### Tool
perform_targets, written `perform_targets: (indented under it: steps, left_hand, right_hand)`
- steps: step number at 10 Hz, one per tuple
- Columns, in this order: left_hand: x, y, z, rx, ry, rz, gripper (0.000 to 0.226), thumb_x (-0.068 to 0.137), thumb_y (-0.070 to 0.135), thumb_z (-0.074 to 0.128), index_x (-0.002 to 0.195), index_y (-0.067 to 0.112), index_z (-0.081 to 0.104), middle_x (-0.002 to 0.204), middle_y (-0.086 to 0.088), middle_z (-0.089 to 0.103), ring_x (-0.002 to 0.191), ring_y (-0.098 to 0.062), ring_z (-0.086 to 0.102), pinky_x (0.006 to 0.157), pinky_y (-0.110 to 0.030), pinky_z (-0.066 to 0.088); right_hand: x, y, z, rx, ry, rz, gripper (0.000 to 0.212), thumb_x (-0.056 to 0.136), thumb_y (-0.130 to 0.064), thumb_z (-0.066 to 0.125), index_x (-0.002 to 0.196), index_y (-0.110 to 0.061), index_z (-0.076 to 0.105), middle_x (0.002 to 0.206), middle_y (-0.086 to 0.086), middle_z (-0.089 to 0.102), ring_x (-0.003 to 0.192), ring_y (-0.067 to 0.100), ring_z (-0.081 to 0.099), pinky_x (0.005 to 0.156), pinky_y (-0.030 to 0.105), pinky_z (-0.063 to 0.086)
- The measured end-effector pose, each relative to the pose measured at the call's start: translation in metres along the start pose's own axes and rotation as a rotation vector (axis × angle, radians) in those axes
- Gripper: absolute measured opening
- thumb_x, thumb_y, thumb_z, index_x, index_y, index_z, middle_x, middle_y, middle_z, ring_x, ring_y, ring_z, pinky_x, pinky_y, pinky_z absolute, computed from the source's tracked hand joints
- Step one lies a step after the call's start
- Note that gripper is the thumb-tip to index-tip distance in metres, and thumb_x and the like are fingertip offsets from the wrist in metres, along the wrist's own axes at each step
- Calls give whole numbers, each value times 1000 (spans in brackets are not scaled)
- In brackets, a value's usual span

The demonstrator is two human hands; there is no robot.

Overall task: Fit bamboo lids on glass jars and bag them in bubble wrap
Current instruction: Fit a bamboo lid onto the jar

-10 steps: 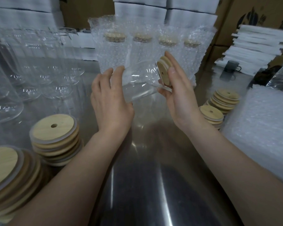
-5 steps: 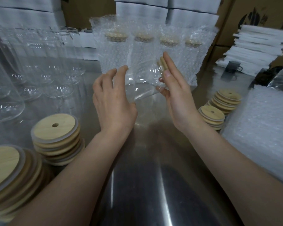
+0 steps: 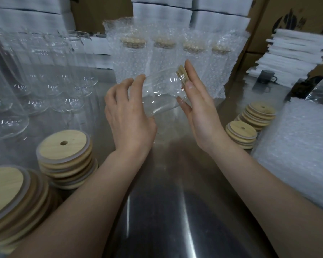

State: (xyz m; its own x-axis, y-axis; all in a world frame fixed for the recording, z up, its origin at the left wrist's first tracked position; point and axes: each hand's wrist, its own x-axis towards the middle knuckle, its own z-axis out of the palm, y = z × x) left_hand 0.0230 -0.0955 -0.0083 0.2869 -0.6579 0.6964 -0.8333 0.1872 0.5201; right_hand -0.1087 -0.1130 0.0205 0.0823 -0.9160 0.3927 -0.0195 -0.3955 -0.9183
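the bamboo lid (image 3: 181, 75), tilted before, now sits square on the glass jar (image 3: 162, 90): left hand (image 3: 129, 118) fingers curl round it, right hand (image 3: 199, 108) presses flat-fingered. bagging likely next.

Shiny steel table (image 3: 157, 211) streaked with dim reflections — brown cardboard boxes (image 3: 268, 12) stacked behind
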Motion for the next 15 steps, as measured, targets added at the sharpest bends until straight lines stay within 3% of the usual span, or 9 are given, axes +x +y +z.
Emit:
perform_targets:
  steps: [4,7,8,9,10,11,12,13,15]
  left_hand:
    - [0,1,-1,-8,34,-3,79,70,-5,68,142,19,46,141,-6,47,131,-31,36,107,-41,32]
    - [0,-1,1,-51,-23,-26,80,71,5,75,143,21,43,142,-3,45,132,-29,34,108,-37,30]
    - [-1,0,2,-90,-54,-44,83,70,16,80,143,22,40,141,-2,46,132,-28,37,107,-38,31]
    - [1,0,3,-144,-50,-88,87,68,28,84,143,20,39,140,-3,48,131,-28,41,108,-43,35]
    - [2,-2,5,-198,-53,-168,91,67,35,85,142,18,38,140,-5,49,130,-27,45,108,-46,37]
    - [2,-3,6,-270,-53,-265,91,67,41,85,141,18,37,139,-3,49,128,-23,47,105,-39,40]
    - [3,-5,6,-311,-42,-331,93,68,42,84,142,18,34,139,-4,49,128,-23,47,101,-37,40]
    - [4,-5,6,-321,-35,-359,92,70,41,84,142,17,32,141,-6,47,128,-25,47,102,-38,40]
    - [8,-11,8,-318,-10,-410,89,72,37,84,140,13,33,140,-10,46,127,-28,47,101,-37,39]
  right_hand:
    - [-1,-2,1,17,-26,2,46,108,-25,34,153,-32,28,146,-17,36,144,2,28,123,39,22]
    - [0,-8,2,-77,-40,-24,45,109,-26,30,154,-29,25,149,-18,35,145,5,27,123,39,21]
    - [-3,-14,2,-197,69,-56,44,108,-28,31,152,-27,30,153,-10,35,141,0,29,119,24,22]
    - [-4,-24,-9,-480,322,-132,39,105,-22,36,143,-20,46,145,-4,46,133,5,39,112,21,30]
    - [0,-37,-36,-973,504,-95,40,93,-15,43,130,-21,55,133,7,51,128,25,44,110,46,31]
    - [4,-52,-61,-1190,605,160,38,86,-13,47,122,-21,58,134,16,46,130,37,36,105,46,23]
    - [3,-65,-84,-1252,589,457,41,89,-13,50,129,-19,53,142,22,35,136,41,27,109,48,21]
    - [0,-71,-101,-1264,456,629,48,92,-10,55,139,-9,46,145,29,35,137,45,29,112,53,26]
    - [1,-67,-123,-1268,397,679,43,93,2,51,135,4,50,140,34,44,132,50,39,111,56,31]
